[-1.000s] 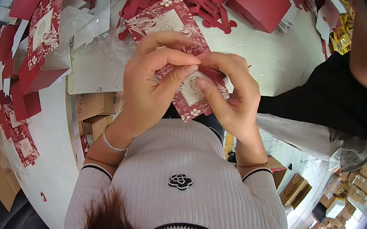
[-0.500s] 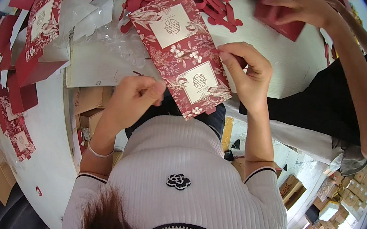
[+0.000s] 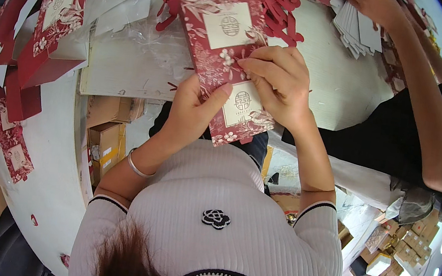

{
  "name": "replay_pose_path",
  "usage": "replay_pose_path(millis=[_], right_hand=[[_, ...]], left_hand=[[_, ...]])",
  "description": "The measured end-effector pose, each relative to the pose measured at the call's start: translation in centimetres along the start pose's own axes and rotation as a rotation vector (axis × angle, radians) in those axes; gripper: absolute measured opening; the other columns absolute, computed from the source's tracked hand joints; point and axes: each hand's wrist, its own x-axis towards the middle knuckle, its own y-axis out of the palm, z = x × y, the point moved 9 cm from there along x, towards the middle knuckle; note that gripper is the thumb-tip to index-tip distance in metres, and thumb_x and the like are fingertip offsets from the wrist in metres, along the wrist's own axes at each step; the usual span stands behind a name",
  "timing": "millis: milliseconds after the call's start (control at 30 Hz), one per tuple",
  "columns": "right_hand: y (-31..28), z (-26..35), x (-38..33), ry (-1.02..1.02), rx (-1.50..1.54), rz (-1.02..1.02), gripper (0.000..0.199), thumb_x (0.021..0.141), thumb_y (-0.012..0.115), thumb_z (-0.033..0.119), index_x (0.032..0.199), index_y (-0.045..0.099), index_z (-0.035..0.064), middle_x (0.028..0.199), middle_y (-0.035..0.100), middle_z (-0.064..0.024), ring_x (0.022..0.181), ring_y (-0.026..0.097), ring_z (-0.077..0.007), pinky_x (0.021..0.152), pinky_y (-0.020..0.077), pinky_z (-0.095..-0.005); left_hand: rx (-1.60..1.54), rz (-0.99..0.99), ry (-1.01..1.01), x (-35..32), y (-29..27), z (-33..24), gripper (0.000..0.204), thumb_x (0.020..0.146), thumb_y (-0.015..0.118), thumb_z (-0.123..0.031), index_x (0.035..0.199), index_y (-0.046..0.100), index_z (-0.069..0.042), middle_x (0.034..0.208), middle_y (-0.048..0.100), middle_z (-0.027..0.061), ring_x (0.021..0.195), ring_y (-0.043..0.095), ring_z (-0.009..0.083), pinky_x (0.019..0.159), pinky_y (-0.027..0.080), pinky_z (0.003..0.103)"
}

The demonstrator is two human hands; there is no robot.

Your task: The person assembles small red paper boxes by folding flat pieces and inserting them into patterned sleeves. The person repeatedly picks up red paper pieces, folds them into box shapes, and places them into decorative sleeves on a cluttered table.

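Note:
A flat red box point(image 3: 213, 62) with cream floral print and two cream square labels lies tilted in front of me, its lower end over the table's near edge. My left hand point(image 3: 191, 109) grips its lower left side, thumb pressed on the top face. Over the middle of the box, my right hand point(image 3: 283, 82) has its fingertips pinched together at the surface between the labels. Whatever is in that pinch is too small to make out. Red die-cut paper strips point(image 3: 288, 19) lie heaped just beyond the box.
Floral box pieces point(image 3: 61, 2) and open red boxes point(image 3: 47, 67) pile up at the left, beside crumpled clear plastic point(image 3: 137, 53). A co-worker's hand point(image 3: 372, 5) is at the far right, above fanned white cards point(image 3: 355, 30). Cardboard cartons point(image 3: 107, 146) stand below the table.
My left hand has moved up onto the box and taken hold of its side. My right hand has shifted from the right edge to the box's middle. The co-worker's red box has left its spot.

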Motion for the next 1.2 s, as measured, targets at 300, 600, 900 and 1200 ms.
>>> replay_pose_path(millis=[300,600,900,1200], right_hand=[[0.7,2.3,1.8,-0.128,-0.139,0.196,0.016,0.061,0.062,0.002,0.076,0.063,0.0068,0.079,0.059,-0.0027,0.062,0.053,-0.0178,0.059,0.0381,-0.0288],[1.4,1.2,3.0,-0.033,-0.112,0.353,0.018,0.062,0.060,-0.005,0.079,0.061,0.0027,0.080,0.058,-0.0076,0.065,0.055,-0.0233,0.057,0.0420,-0.0320],[2.2,-0.5,3.9,0.092,0.142,0.429,0.011,0.070,0.058,-0.004,0.080,0.059,0.0007,0.075,0.056,-0.0096,0.068,0.056,-0.0258,0.057,0.0449,-0.0305],[3.8,-1.3,4.6,0.170,0.135,0.572,0.010,0.070,0.060,-0.003,0.080,0.060,0.0015,0.074,0.057,-0.0078,0.066,0.056,-0.0205,0.057,0.0442,-0.0287]], left_hand=[[-0.007,0.015,-0.040,0.2,-0.5,-0.6,0.019,0.084,0.054,-0.007,0.101,0.052,0.002,0.091,0.060,0.0052,0.077,0.055,0.0069,0.067,0.046,0.022],[-0.619,0.062,-0.254,0.3,-0.1,0.0,0.024,0.082,0.049,-0.003,0.106,0.049,0.002,0.101,0.058,0.0075,0.088,0.057,0.0106,0.075,0.046,0.025],[0.090,0.004,0.130,1.5,-1.6,-0.1,0.021,0.080,0.053,-0.004,0.100,0.054,0.003,0.095,0.062,0.0097,0.083,0.059,0.0120,0.069,0.047,0.025],[0.300,-0.143,0.205,2.3,-2.3,-0.9,0.010,0.077,0.056,-0.004,0.082,0.060,0.004,0.078,0.064,0.0075,0.069,0.060,0.0116,0.058,0.048,0.026]])
